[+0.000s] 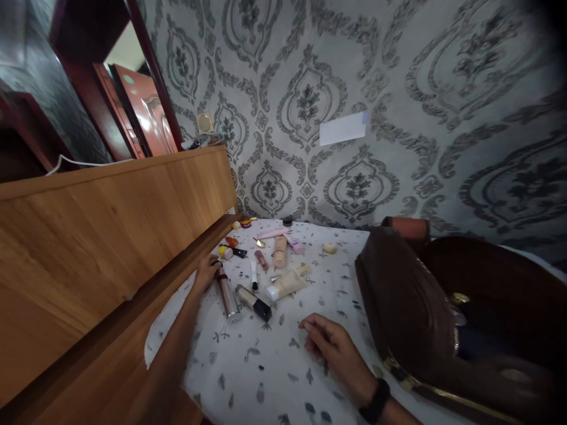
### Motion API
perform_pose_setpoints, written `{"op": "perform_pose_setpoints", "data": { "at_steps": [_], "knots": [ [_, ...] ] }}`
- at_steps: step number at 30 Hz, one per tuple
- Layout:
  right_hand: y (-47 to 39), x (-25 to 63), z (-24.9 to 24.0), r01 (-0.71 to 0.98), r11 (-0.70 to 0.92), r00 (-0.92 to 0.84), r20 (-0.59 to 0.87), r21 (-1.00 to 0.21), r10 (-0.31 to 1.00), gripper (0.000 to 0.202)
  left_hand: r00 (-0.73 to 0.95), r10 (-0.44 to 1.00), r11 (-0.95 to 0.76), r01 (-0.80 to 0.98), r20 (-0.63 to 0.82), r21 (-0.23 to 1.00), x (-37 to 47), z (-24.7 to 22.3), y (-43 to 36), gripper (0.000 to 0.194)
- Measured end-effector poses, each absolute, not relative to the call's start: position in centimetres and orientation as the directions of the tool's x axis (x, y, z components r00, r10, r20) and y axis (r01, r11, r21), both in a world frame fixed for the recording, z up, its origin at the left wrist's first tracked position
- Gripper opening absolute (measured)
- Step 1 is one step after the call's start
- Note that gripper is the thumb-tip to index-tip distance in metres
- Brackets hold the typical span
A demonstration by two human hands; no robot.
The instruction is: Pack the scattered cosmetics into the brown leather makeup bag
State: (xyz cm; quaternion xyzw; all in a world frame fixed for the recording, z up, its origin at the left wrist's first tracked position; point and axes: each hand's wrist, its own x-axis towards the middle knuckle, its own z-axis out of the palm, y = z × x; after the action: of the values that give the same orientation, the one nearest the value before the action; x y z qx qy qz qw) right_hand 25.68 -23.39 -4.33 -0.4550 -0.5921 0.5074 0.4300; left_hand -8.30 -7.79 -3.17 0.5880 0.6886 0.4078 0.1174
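Left hand: The left hand (207, 271) is at the far end of the silver tube (229, 302), fingers curled by its dark cap; whether they grip the cap, a small dark thing there or merely rest, I cannot tell. The reach to that end leaves the tube's body uncovered.
Right hand: The right hand (333, 347) is relaxed and half curled over the sheet, grasping nothing that shows; a black wristband (376, 401) circles the wrist. It seems parked between the cosmetics and the bag, within reach of both.
Silver tube: It lies on its side at the left of the spread, pale end toward the wearer, just beside the black-capped bottle (254, 302); lying flat probably suits its long, slim shape on soft cloth.
Near cosmetics: The cream tube (287, 285) and the small white tube (254, 273) lie at differing angles, apart enough, I judge, to be picked up singly.
Farther cosmetics: The beige bottle (279, 252) lies near the pink tube (295, 243); the round yellowish item (329, 248) sits apart.
Bag: The brown bag (398, 283) gapes at the right, its mouth perhaps left wide for easy access.
Edge: The wooden board (177, 195) bounds the patterned sheet (248, 378) on the left.
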Motion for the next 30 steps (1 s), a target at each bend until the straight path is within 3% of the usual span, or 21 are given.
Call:
{"op": "perform_pose_setpoints", "data": {
  "at_steps": [5,13,16,20,23,30],
  "knots": [
    [-23.4,25.7,-4.3,0.096,0.080,-0.222,0.057,-0.992,0.973,0.049,-0.304,0.879,-0.227,0.413,0.368,0.882,-5.8,-4.5,-7.6,0.025],
    [-23.3,25.6,-4.6,0.062,0.076,-0.223,0.060,-0.995,0.973,0.049,-0.405,0.833,-0.361,0.119,0.377,0.925,-3.9,-2.4,-10.0,0.044],
    [-23.3,25.7,-4.6,0.044,0.065,-0.220,0.054,-0.997,0.974,0.050,-0.304,0.885,-0.370,0.002,0.353,0.929,-2.0,-0.6,-11.4,0.047],
    [-23.6,25.8,-4.1,-0.017,0.014,-0.207,0.017,-1.000,0.978,0.056,0.011,0.979,-0.197,-0.202,0.204,0.959,2.7,0.9,-13.7,0.046],
    [-23.7,25.8,-3.9,-0.144,-0.043,-0.167,-0.018,-0.989,0.986,0.061,0.152,0.965,-0.194,-0.141,0.215,0.971,6.7,0.8,-15.6,0.044],
    [-23.3,26.1,-4.4,-0.468,-0.062,-0.110,-0.012,-0.882,0.994,0.053,0.343,0.801,-0.573,0.198,0.491,0.795,12.0,-2.2,-18.9,0.039]
  ]
}}
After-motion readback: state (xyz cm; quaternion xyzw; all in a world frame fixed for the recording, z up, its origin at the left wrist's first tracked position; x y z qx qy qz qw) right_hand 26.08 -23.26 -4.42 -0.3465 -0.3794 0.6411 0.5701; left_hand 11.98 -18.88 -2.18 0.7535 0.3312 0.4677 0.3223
